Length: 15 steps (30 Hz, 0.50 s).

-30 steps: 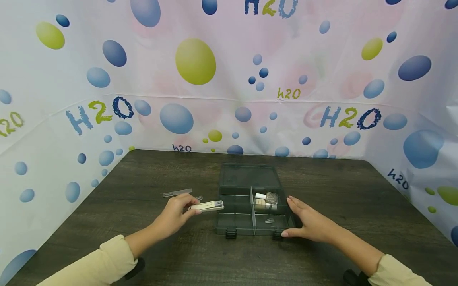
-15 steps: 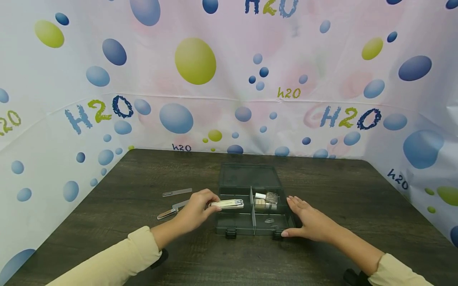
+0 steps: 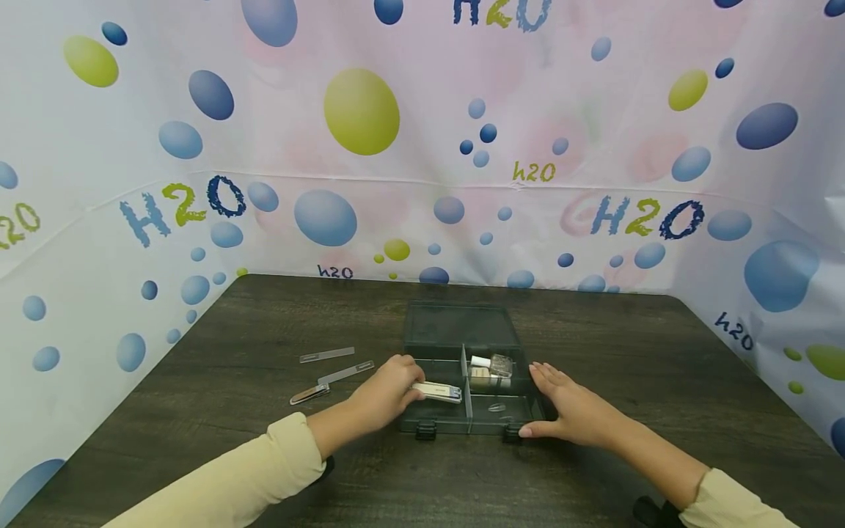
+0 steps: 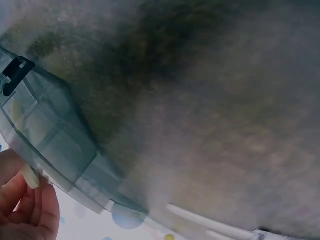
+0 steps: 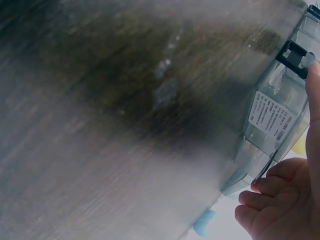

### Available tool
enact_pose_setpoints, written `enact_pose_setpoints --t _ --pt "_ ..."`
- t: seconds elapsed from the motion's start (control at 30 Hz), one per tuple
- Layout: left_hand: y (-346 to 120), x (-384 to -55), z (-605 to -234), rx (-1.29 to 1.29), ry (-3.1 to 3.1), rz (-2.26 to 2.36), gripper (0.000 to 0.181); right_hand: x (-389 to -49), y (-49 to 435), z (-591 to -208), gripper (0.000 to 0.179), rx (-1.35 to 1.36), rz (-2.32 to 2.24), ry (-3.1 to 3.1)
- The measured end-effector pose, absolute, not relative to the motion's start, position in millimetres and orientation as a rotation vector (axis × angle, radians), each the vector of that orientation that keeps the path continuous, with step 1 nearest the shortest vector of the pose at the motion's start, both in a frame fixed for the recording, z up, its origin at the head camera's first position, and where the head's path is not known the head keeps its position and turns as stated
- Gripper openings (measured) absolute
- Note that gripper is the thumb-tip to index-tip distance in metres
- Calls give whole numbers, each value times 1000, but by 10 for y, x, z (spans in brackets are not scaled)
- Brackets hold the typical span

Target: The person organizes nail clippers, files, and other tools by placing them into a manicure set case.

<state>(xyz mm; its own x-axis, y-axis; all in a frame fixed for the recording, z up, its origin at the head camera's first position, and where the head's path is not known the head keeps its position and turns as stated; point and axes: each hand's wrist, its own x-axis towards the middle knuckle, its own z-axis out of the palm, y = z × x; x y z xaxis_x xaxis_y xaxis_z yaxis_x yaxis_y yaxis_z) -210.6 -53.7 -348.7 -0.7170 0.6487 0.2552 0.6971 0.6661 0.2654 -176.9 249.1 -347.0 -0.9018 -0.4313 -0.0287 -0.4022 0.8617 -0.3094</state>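
Note:
My left hand (image 3: 388, 394) pinches a cream-coloured nail clipper (image 3: 439, 391) between thumb and fingers, over the left compartments of a see-through dark divided box (image 3: 445, 426). In the left wrist view the clipper's pale end (image 4: 31, 177) shows between the fingers beside the box wall. My right hand (image 3: 573, 412) rests along the box's right side with fingers extended, its thumb on the right front latch (image 3: 512, 432). The right wrist view shows that thumb touching the black latch (image 5: 293, 58). A small clear bottle (image 3: 502, 365) with a white cap lies in the back right compartment.
The box lid (image 3: 460, 326) lies back, away from me. A small clear piece (image 3: 496, 408) is in the front right compartment. Left of the box lie two pale flat strips (image 3: 327, 355) and another nail clipper (image 3: 309, 394). A bubble-print sheet (image 3: 409, 220) hangs behind the table.
My left hand has carried the cream nail clipper rightward from beside the box to over its left compartments, then lowered it towards the front. My right hand has stayed in place.

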Motion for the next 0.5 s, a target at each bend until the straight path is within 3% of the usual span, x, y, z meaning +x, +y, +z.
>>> enact_pose_setpoints --t 0.27,0.5 --pt "-423 -2137 -3449 -1211 -2759 -310 11 -1773 2493 -3477 107 -652 -459 2931" --pt "-300 -2162 -3377 -1150 -2915 30 17 -1773 2494 -3489 107 -661 -466 2933"
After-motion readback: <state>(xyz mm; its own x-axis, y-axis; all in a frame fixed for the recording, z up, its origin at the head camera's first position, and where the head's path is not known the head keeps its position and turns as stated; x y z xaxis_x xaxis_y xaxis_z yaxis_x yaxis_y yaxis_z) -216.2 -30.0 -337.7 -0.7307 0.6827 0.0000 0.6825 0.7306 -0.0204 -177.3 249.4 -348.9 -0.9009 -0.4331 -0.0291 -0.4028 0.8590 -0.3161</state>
